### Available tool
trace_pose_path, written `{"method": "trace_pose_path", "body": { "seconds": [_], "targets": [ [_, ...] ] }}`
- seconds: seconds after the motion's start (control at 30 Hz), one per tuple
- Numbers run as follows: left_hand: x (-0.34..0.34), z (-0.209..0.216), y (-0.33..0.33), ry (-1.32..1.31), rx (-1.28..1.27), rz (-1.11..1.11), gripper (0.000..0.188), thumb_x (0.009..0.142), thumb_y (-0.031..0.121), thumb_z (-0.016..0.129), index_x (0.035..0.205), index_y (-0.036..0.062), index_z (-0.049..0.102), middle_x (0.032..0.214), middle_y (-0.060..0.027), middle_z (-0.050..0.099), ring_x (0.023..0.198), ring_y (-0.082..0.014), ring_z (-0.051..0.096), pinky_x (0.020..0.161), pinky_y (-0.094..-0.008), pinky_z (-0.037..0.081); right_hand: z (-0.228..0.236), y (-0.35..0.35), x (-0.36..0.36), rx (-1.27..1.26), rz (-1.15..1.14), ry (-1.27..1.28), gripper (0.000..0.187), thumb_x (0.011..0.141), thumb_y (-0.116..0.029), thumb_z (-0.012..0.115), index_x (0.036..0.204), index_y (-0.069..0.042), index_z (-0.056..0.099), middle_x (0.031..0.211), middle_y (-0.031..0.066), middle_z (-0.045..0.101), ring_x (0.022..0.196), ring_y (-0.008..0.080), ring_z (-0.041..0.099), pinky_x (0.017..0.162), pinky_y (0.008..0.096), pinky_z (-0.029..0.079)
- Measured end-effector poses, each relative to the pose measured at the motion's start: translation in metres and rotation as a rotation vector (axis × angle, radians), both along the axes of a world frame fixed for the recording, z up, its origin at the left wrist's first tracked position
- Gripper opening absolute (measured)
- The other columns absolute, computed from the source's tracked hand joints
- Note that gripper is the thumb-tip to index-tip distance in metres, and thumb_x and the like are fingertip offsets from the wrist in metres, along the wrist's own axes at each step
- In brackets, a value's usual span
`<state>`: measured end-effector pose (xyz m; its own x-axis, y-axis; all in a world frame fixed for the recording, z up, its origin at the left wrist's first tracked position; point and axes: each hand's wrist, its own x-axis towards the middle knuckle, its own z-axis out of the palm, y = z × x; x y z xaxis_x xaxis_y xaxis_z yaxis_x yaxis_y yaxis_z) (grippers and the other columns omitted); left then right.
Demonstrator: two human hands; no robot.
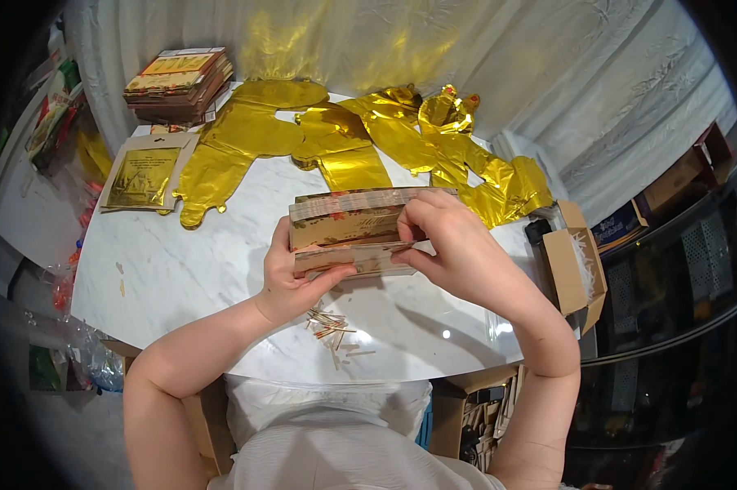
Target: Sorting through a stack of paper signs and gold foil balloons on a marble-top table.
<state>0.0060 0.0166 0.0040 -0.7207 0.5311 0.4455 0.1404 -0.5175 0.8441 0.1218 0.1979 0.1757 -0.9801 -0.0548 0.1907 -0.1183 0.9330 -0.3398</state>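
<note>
A thick stack of printed brown cards (348, 227), with floral decoration in red and green, is held above the front middle of the table. My left hand (291, 282) grips the stack's left end, its thumb lying across the front. At the right end my right hand (450, 245) pinches the edge of the front cards between thumb and fingers. The front part stands a little apart from the rest of the stack. Just below lies a small heap of thin gold and reddish sticks (329, 325), with a few pale strips beside it.
Flat gold foil balloons (254, 122) spread across the back of the table (180, 278). At the back left are a pile of printed cards (176, 86) and a packet with a gold foil piece (144, 175). An open cardboard box (560, 261) stands at the right edge.
</note>
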Motion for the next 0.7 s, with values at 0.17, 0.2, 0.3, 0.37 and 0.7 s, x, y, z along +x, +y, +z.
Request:
{"method": "trace_pose_path", "body": {
  "seconds": [0.17, 0.2, 0.3, 0.37, 0.7],
  "targets": [
    [-0.006, -0.002, 0.002, 0.077, 0.011, 0.047, 0.025, 0.074, 0.004, 0.091, 0.096, 0.0069, 0.079, 0.121, -0.0116, 0.063, 0.116, -0.0254, 0.059, 0.095, -0.0368, 0.052, 0.006, 0.0, -0.004, -0.08, -0.024, -0.2, 0.027, 0.077, 0.0, 0.079, 0.083, -0.002, 0.052, 0.081, 0.0095, 0.054, 0.08, 0.0289, 0.053, 0.074, 0.0384, 0.047],
    [-0.013, 0.003, -0.002, 0.367, -0.05, 0.139, 0.028, 0.074, 0.004, 0.091, 0.1, 0.0079, 0.08, 0.122, -0.0112, 0.061, 0.116, -0.0255, 0.059, 0.095, -0.0367, 0.052, 0.007, 0.002, -0.006, -0.14, -0.055, -0.307, 0.027, 0.077, 0.001, 0.078, 0.082, -0.002, 0.052, 0.08, 0.0089, 0.053, 0.077, 0.0276, 0.052, 0.072, 0.0372, 0.046],
    [-0.018, 0.003, -0.003, 0.63, -0.098, 0.233, 0.032, 0.075, 0.005, 0.091, 0.105, 0.0099, 0.081, 0.124, -0.011, 0.058, 0.116, -0.0255, 0.06, 0.095, -0.0365, 0.052, 0.002, 0.01, -0.008, -0.165, 0.019, -0.26, 0.027, 0.077, 0.001, 0.08, 0.082, -0.002, 0.053, 0.078, 0.0072, 0.052, 0.076, 0.0258, 0.05, 0.071, 0.0348, 0.046],
    [-0.016, -0.004, 0.0, 0.6, -0.084, 0.234, 0.034, 0.075, 0.005, 0.091, 0.107, 0.0108, 0.081, 0.126, -0.0111, 0.057, 0.115, -0.0254, 0.06, 0.095, -0.0365, 0.052, 0.005, 0.01, -0.01, -0.19, 0.038, -0.227, 0.028, 0.078, -0.001, 0.081, 0.083, -0.003, 0.054, 0.08, 0.0067, 0.053, 0.077, 0.0256, 0.051, 0.072, 0.035, 0.046],
    [-0.006, -0.004, 0.005, 0.047, -0.019, -0.044, 0.03, 0.081, 0.008, 0.088, 0.11, 0.0093, 0.081, 0.128, -0.0092, 0.052, 0.117, -0.0234, 0.057, 0.098, -0.0343, 0.051, -0.031, 0.018, -0.002, 0.121, 0.296, 0.496, 0.031, 0.076, -0.003, 0.085, 0.103, -0.001, 0.07, 0.097, 0.0098, 0.065, 0.087, 0.0287, 0.066, 0.075, 0.0382, 0.055]
  ]
}}
